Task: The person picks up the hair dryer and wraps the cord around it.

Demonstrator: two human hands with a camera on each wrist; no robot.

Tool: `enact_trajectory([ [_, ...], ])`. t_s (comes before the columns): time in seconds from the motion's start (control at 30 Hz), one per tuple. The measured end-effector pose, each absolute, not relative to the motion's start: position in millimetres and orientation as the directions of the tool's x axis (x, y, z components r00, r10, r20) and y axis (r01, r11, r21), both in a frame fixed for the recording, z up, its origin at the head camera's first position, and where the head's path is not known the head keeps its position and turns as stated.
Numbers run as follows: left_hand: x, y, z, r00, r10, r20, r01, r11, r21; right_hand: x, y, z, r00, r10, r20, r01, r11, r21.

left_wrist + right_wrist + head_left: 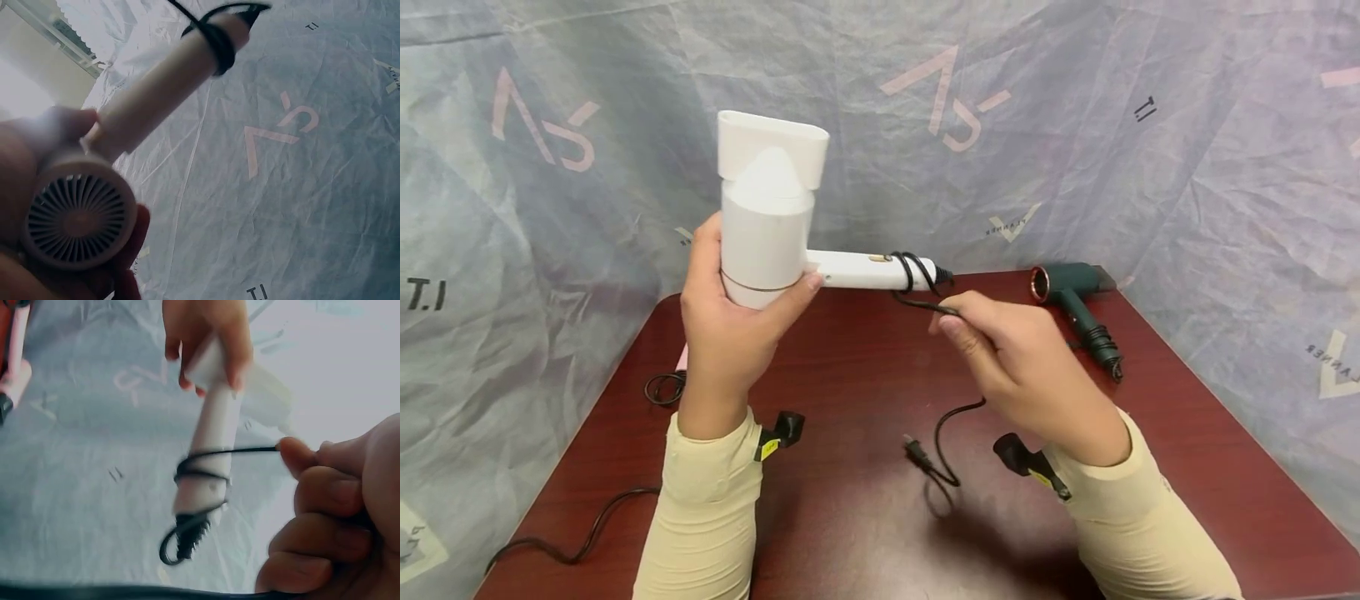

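Note:
My left hand (730, 333) grips the barrel of a white hair dryer (767, 233), raised over the table with its flat nozzle pointing up and its handle out to the right. In the left wrist view the dryer's round slatted intake (78, 219) faces the camera. The black power cord (206, 475) loops round the end of the handle. My right hand (1022, 358) pinches this cord between thumb and forefinger, just right of the handle's end. Below the hand the rest of the cord hangs down, ending in a two-prong plug (916, 452) above the tabletop.
A dark green hair dryer (1078, 312) with its cord wound on its handle lies at the back right of the red-brown table (842, 467). Behind my left forearm shows part of a pink item (682, 360) with a black cord. Grey printed sheets (865, 100) hang round the table.

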State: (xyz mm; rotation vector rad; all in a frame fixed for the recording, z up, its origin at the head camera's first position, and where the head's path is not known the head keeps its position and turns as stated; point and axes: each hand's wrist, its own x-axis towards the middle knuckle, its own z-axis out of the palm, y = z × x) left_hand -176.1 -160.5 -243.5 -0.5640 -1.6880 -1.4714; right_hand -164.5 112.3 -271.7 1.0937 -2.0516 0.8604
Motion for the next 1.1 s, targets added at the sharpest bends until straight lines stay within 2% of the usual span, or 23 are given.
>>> enact_trajectory([
  [0.13,-172,-161,-243,-0.644,-0.077,0.761,0.73,0.235,0.642,-169,121,-266,-0.359,-0.382,0.851,-0.884,0.431,-0.18],
  [0.3,-168,-162,-244,-0.689,0.039,0.723,0.717,0.182,0.673,-172,125,-262,-0.319,-0.371,0.872,-0.899,0.409,-0.155],
  [0.43,-165,-164,-245,-0.665,0.106,0.739,0.745,0.162,0.647,-176,126,-262,-0.303,-0.367,0.879,-0.906,0.396,-0.147],
  [0.57,-164,-165,-246,-0.605,0.166,0.779,0.796,0.108,0.596,-180,125,-263,-0.297,-0.356,0.886,-0.918,0.361,-0.162],
  [0.7,-168,-165,-249,-0.543,0.179,0.82,0.834,0.002,0.552,-182,123,-267,-0.337,-0.369,0.866,-0.925,0.298,-0.233],
  [0.97,-177,-165,-256,-0.479,0.129,0.868,0.859,-0.131,0.494,-182,115,-275,-0.517,-0.469,0.716,-0.854,0.232,-0.465],
  [1.1,-178,-162,-255,-0.459,0.082,0.885,0.869,-0.168,0.466,-183,109,-278,-0.54,-0.516,0.664,-0.835,0.235,-0.497],
])
